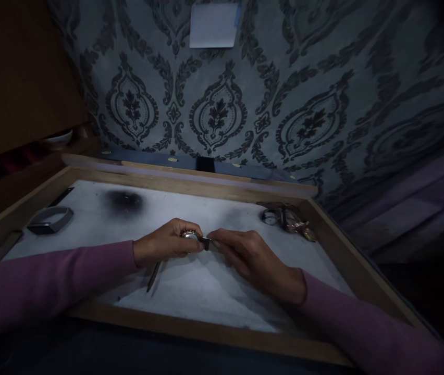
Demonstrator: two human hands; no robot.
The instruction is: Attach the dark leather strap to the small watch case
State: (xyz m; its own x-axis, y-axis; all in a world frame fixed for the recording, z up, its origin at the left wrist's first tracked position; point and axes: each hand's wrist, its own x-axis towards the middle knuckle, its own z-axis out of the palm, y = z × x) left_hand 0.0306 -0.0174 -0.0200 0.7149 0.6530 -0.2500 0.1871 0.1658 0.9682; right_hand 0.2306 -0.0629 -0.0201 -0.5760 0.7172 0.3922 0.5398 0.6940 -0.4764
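Over the white-lined tray, my left hand [169, 240] is closed around a wristwatch [191, 235] with a round, shiny case. One part of its dark strap [153, 276] hangs below the hand, towards the lower left. A short dark piece of strap [206, 243] sticks out on the right, past my left thumb. My right hand [249, 255] has its fingertips pinched together at that short end, touching it. A thin pale edge shows there, too small to name. Dim light and the fingers hide part of the watch.
A shallow wooden tray [190, 320] surrounds the work. Inside lie a grey-banded watch [52, 220] at left and a tangle of watches or bracelets [294, 221] at right. A dark smudge [125, 202] marks the lining. Patterned fabric [218, 112] rises behind, with a white card [213, 26].
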